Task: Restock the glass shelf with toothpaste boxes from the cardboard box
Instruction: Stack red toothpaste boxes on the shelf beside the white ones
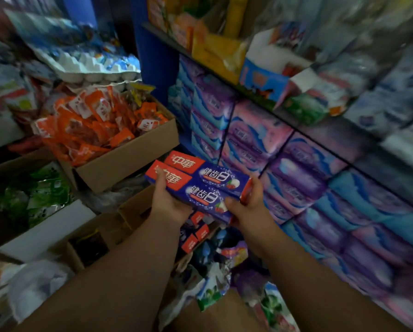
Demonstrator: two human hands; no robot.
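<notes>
Hands [169,204] clasping toothpaste boxes [208,185], perhaps more beneath

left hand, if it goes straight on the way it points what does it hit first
Probably the stacked purple packs ahead, with the toothpaste boxes the left hand holds touching first; depth is unclear.

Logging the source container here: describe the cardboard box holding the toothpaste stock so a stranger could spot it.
Find the wall of purple and pink packs on the right, then the left hand and right hand gripping two toothpaste boxes beside it. The cardboard box lies directly beneath them: the neighbouring box is heaped with orange packets, while this one shows red-ended blue cartons.
</notes>
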